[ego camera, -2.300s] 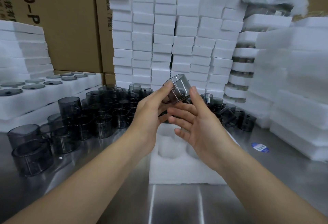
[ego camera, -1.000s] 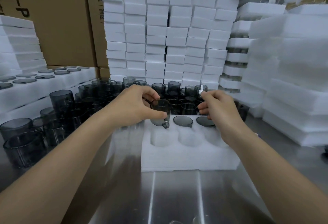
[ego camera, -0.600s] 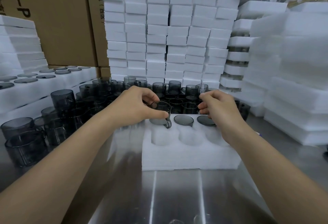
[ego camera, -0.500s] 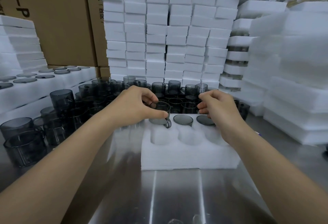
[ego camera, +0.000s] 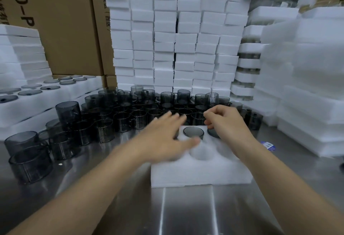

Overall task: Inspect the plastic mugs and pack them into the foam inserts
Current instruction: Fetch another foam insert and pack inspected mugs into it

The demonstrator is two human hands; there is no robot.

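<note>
Left hand is motion-blurred, fingers spread flat and holding nothing, over the left side of the foam insert. Right hand has its fingers curled at the insert's far right corner, right over a seated mug — can't tell if it's actually pinching anything. Another grey mug sits in the middle far pocket, between the hands. Loose mugs crowd the tabletop from 9 to 12 o'clock of the insert. White foam stacks stand behind them at 12, cardboard boxes at 11.
</note>
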